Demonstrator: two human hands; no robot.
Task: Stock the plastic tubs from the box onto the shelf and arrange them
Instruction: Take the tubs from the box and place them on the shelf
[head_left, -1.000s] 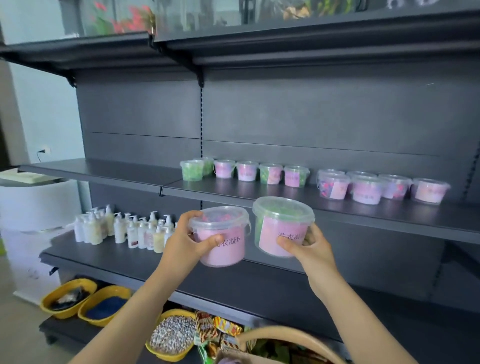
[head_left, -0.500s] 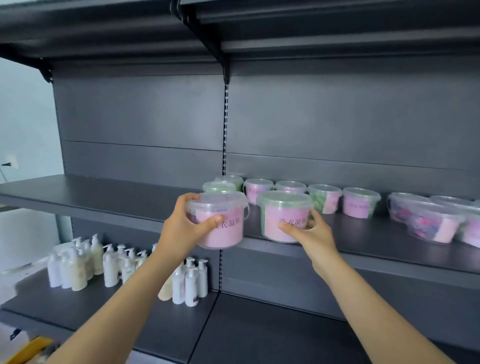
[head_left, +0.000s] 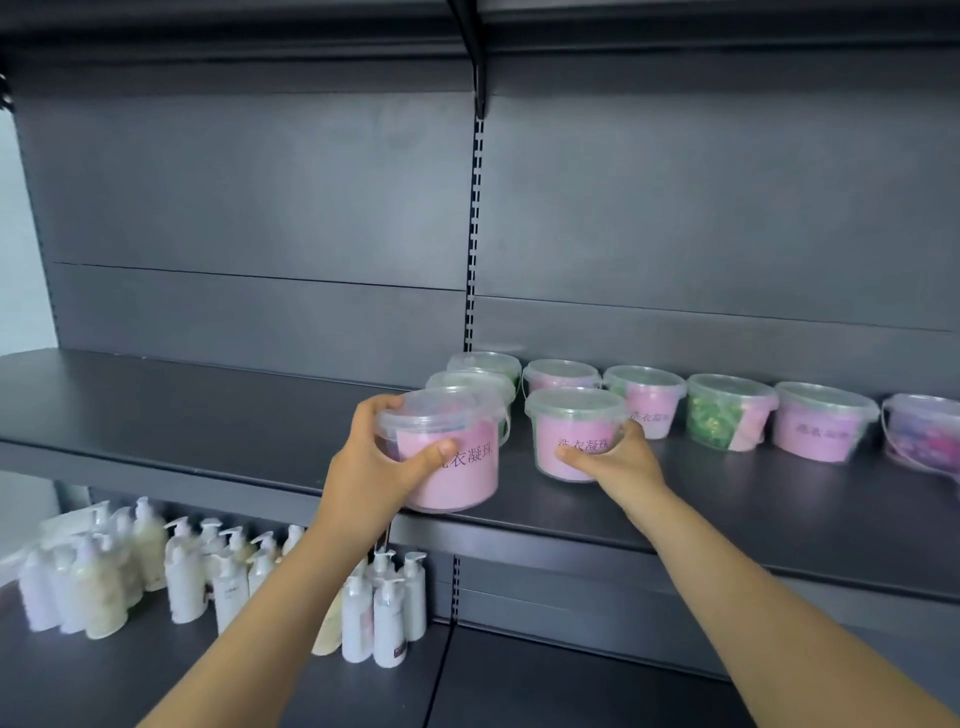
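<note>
Both bare arms reach up and forward from the lower edge of view, the forearms converging toward the middle. The left grip (head_left: 382, 462) curls round the left side of a pink tub (head_left: 462, 483), with the thumb laid across the front, the fingers hooked over the rim at the far side and the wrist bent slightly back. The right grip (head_left: 621, 462) clasps the right side of a second pink tub (head_left: 571, 426), thumb pressed low on its front, fingers mostly hidden behind it. The two grips are apart and do not touch.
</note>
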